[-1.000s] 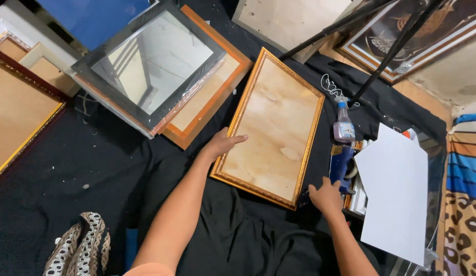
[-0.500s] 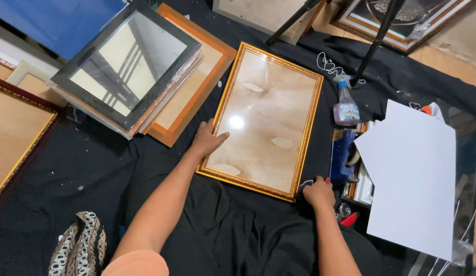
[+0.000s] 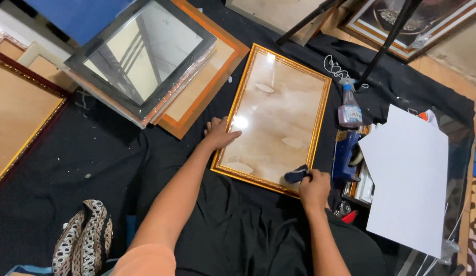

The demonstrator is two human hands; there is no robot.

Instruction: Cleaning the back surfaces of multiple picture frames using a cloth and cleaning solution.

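Note:
A gold-edged picture frame (image 3: 274, 115) with a glass front lies flat on black cloth (image 3: 233, 235) before me. My left hand (image 3: 220, 134) presses flat on the frame's left edge, fingers spread. At the frame's lower right corner my right hand (image 3: 313, 186) is closed on a small dark cloth (image 3: 297, 175) that rests against the glass. Light glints off the glass near my left hand.
A stack of frames topped by a black-framed mirror (image 3: 140, 56) lies at the upper left. Right of the gold frame stand a spray bottle (image 3: 349, 108), a blue tool (image 3: 345, 156) and a white sheet (image 3: 409, 176). A large wood-backed frame (image 3: 18, 112) lies at far left; a patterned cloth (image 3: 84, 237) sits lower left.
My right hand has come in from the frame's right edge onto its lower right corner, now with a dark cloth in it. The left hand stayed on the left edge.

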